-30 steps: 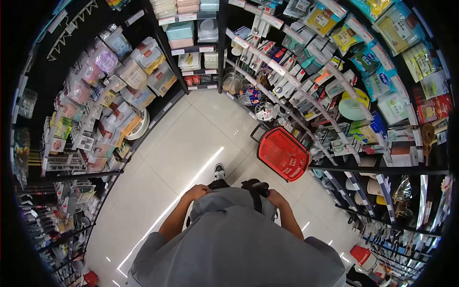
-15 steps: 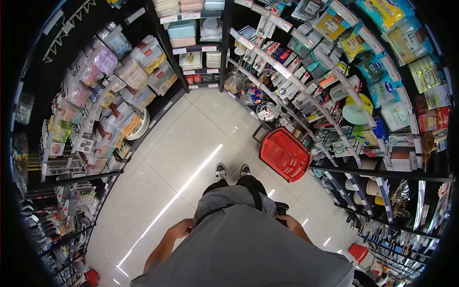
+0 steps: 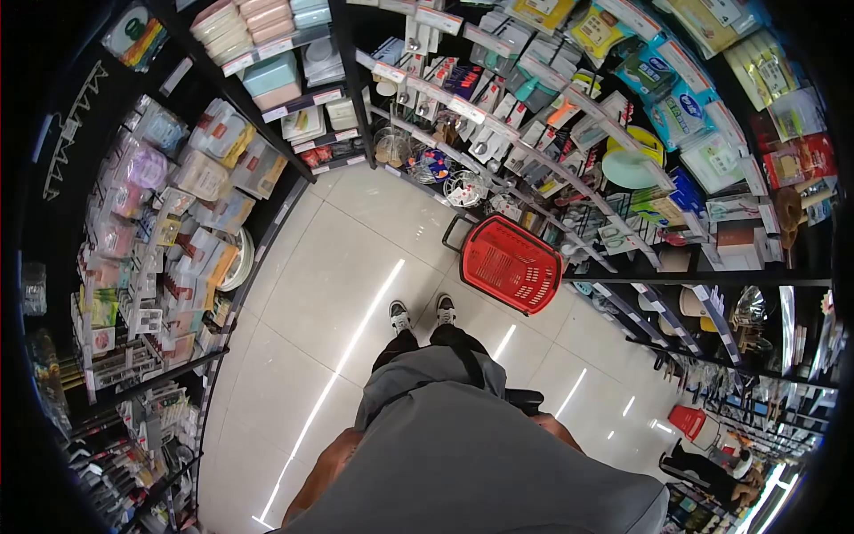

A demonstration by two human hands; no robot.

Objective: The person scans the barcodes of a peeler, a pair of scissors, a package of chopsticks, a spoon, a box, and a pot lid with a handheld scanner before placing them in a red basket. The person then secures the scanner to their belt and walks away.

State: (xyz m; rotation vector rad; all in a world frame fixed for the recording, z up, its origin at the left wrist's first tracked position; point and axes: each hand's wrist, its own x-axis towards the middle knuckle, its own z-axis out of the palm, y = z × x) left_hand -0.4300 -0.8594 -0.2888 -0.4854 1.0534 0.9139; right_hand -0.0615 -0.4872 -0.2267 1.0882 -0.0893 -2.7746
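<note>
My left hand is low beside the grey shirt, and the cloth covers its fingers. On the other side my right hand shows only in part, with its fingers hidden too. Just ahead of it a black object sticks out from the shirt at my waist. A red shopping basket with a black handle stands on the floor, ahead and to the right of my shoes. Neither hand reaches the basket.
Shelving with hanging packs lines the left side. Along the right run racks of kitchen tools and cleaning goods. Storage boxes fill the far shelf. Shiny floor tiles lie between. A person is at the lower right.
My view has turned, so the basket and right-hand racks appear further left. Both hands have slipped more behind the shirt, and a person has come into view at the lower right.
</note>
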